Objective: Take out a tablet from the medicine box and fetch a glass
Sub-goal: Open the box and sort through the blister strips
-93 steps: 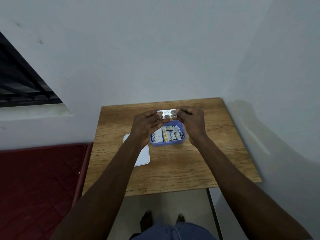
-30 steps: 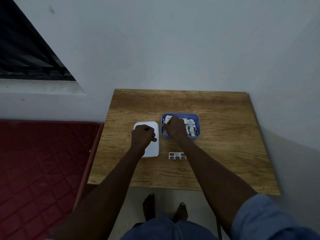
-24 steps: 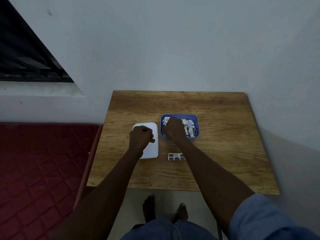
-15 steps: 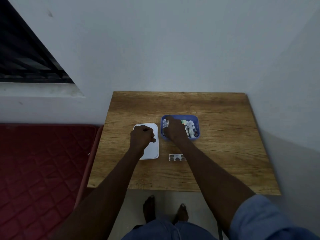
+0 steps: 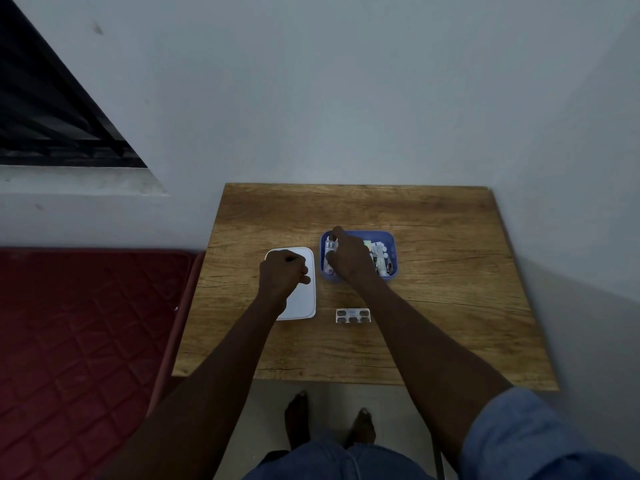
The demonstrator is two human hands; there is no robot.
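1. Reaching into the blue rectangular plastic medicine box [image 5: 392, 244], the right hand [image 5: 349, 259] is over its left half, fingers curled down among the packs; can't tell if they pinch one.
2. Vs 0.5 s ago: right hand has slid a bit toward the box's far-left corner, a fingertip now at the rim. Rest unchanged.
3. Left hand [image 5: 282, 275] is still a closed fist, thumb sticking out to the right, over the white rounded-rectangle plastic lid [image 5: 304, 299]; nothing seen in it.
4. Silver foil blister strip w/ dark oval tablets [image 5: 353, 315] lies flat on the wooden table [image 5: 450, 306], near side of the box, just right of the lid, apart from both. Same spot as before.
5. Box sits mid-table, lid just beside it on the left.
6. Writing: small mark on the strip's top edge, too small to read. Pack labels in the box unreadable.
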